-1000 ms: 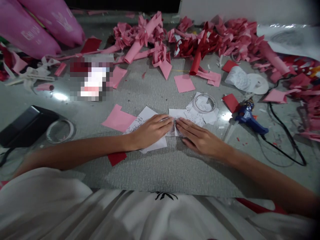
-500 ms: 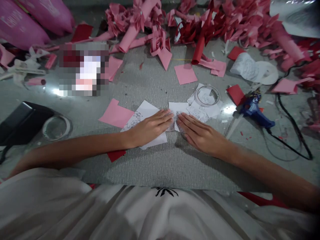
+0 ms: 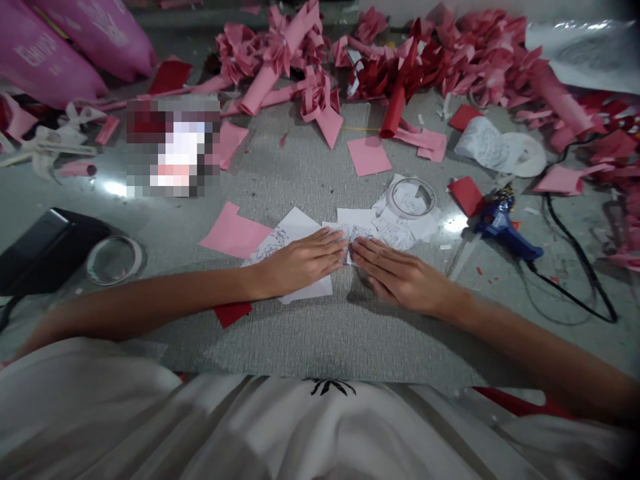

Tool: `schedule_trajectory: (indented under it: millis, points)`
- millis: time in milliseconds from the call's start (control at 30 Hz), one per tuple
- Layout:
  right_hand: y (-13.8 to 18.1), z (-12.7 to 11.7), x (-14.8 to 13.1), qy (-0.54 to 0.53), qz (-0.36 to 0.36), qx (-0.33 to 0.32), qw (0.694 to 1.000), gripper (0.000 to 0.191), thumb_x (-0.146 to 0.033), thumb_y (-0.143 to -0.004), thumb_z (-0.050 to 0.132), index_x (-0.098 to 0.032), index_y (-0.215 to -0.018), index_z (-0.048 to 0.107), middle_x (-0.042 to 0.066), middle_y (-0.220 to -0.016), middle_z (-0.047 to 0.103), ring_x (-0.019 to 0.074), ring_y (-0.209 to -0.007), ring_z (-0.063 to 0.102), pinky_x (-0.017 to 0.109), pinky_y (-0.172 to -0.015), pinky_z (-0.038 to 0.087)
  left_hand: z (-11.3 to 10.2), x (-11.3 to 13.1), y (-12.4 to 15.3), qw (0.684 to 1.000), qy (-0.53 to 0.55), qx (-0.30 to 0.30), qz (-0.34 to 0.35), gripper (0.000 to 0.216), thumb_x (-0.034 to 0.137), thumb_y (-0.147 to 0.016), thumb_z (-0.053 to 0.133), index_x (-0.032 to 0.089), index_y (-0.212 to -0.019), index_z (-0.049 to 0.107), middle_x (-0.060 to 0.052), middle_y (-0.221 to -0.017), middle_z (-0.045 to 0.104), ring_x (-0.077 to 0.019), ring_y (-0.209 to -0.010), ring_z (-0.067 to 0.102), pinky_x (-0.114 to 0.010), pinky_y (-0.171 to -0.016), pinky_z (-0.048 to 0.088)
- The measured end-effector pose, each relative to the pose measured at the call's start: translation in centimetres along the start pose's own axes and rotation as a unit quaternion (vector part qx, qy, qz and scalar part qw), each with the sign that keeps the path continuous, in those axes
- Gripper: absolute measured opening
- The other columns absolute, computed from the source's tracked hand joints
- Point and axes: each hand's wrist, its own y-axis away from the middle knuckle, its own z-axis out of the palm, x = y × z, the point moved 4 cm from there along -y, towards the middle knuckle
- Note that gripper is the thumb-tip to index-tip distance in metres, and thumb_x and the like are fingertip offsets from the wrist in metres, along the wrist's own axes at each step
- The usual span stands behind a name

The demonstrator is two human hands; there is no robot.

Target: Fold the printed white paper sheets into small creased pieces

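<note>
My left hand [image 3: 310, 260] lies flat with its fingers stretched to the right, pressing on patterned white paper [image 3: 330, 230] at the centre. Facing it, my right hand [image 3: 393, 270] is also flat, its fingertips on the right part of the patterned paper. A narrow gap separates the two sets of fingertips. Under my left hand and wrist spreads a larger white sheet [image 3: 295, 221] with dark line drawing on its left side. Just beyond my right hand, more patterned paper pieces [image 3: 397, 232] lie beneath a tape roll [image 3: 391, 198].
A blue glue gun [image 3: 510, 230] with a black cord lies at right. Another tape roll [image 3: 135, 260] and a black case [image 3: 50, 247] are at left. Pink and red paper flowers [image 3: 420, 60] pile along the back. A pink sheet [image 3: 235, 232] lies near my left hand.
My fingertips have drawn slightly closer together over the patterned paper. The camera view has shifted a little, so the surroundings sit slightly lower.
</note>
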Motion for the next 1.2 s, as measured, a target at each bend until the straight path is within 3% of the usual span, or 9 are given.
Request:
schedule_trajectory:
  millis: [233,400,467,567,667,767,900,1067,1200]
  points:
    - [0.8,-0.1,-0.3,0.032,0.020,0.019,0.999,0.062,-0.012,-0.101,0.055,-0.009,-0.162,0.045,0.019,-0.155,0.059,0.0324,-0.148,0.053,0.051,-0.122,0.052,-0.3,-0.2,-0.1,0.999,0.005,-0.005,-0.033,0.031,0.021,-0.112,0.050,0.009,-0.135,0.067,-0.015,-0.146,0.067,-0.0222,-0.147,0.057,-0.045,-0.130,0.045]
    - [0.8,-0.4,-0.4,0.048,0.021,0.061,0.997,0.057,-0.011,-0.100,0.058,-0.009,-0.157,0.051,0.020,-0.150,0.063,0.0322,-0.146,0.057,0.051,-0.121,0.054,-0.6,-0.3,-0.4,0.999,-0.009,0.015,-0.042,0.035,0.028,-0.111,0.054,0.008,-0.137,0.065,-0.017,-0.148,0.065,-0.0269,-0.149,0.054,-0.050,-0.130,0.043]
    - [0.8,-1.1,0.7,0.065,0.067,0.095,0.991,0.056,-0.011,-0.100,0.060,-0.013,-0.156,0.053,0.018,-0.151,0.064,0.0321,-0.145,0.058,0.052,-0.123,0.051,-0.6,-0.5,-0.6,0.997,-0.020,0.022,-0.067,0.040,0.032,-0.110,0.056,0.007,-0.141,0.062,-0.019,-0.152,0.062,-0.0304,-0.151,0.051,-0.053,-0.128,0.044]
    - [1.1,-2.1,3.3,0.127,0.193,0.116,0.966,0.048,-0.017,-0.103,0.058,-0.017,-0.151,0.058,0.018,-0.156,0.058,0.0376,-0.150,0.051,0.060,-0.124,0.046,-0.4,-0.8,-0.8,0.995,-0.020,0.019,-0.095,0.043,0.036,-0.109,0.057,0.008,-0.141,0.061,-0.020,-0.150,0.063,-0.0316,-0.149,0.053,-0.052,-0.124,0.048]
    - [1.4,-2.2,5.3,0.151,0.259,0.104,0.948,0.039,-0.022,-0.105,0.054,-0.015,-0.143,0.062,0.020,-0.151,0.062,0.0400,-0.144,0.056,0.062,-0.117,0.051,-0.3,-1.0,-0.9,0.994,-0.017,0.018,-0.102,0.037,0.034,-0.109,0.057,0.010,-0.136,0.065,-0.018,-0.145,0.068,-0.0305,-0.146,0.057,-0.050,-0.120,0.053]
    - [1.3,-1.9,5.7,0.153,0.255,0.112,0.948,0.031,-0.022,-0.106,0.051,-0.014,-0.132,0.066,0.018,-0.130,0.073,0.0360,-0.123,0.070,0.059,-0.105,0.059,-0.1,-1.0,-1.2,0.995,-0.024,0.020,-0.090,0.024,0.026,-0.109,0.057,0.013,-0.123,0.071,-0.015,-0.140,0.071,-0.0288,-0.142,0.061,-0.050,-0.119,0.053]
    - [0.9,-1.8,5.1,0.130,0.248,0.149,0.948,0.019,-0.023,-0.105,0.053,-0.019,-0.111,0.070,0.015,-0.115,0.078,0.0335,-0.108,0.074,0.055,-0.096,0.062,0.0,-0.8,-1.6,0.997,-0.013,0.023,-0.073,0.021,0.017,-0.110,0.051,0.013,-0.107,0.071,-0.012,-0.132,0.075,-0.0264,-0.135,0.066,-0.050,-0.121,0.051]
    - [0.8,-2.8,4.7,0.055,0.263,0.232,0.935,0.018,-0.028,-0.107,0.052,-0.023,-0.114,0.069,0.012,-0.124,0.076,0.0293,-0.114,0.073,0.050,-0.098,0.061,-0.3,-1.1,-3.1,0.989,0.089,0.041,-0.110,0.021,0.020,-0.112,0.045,0.013,-0.123,0.063,-0.015,-0.133,0.071,-0.0226,-0.135,0.065,-0.043,-0.113,0.057]
    - [0.6,-3.0,3.7,0.058,0.235,0.238,0.941,0.019,-0.025,-0.107,0.051,-0.023,-0.116,0.067,0.014,-0.128,0.074,0.0306,-0.121,0.069,0.054,-0.105,0.057,0.5,-2.0,-5.1,0.983,0.149,0.021,-0.104,0.016,0.021,-0.112,0.048,0.016,-0.111,0.062,-0.014,-0.125,0.073,-0.0226,-0.129,0.068,-0.043,-0.110,0.058]
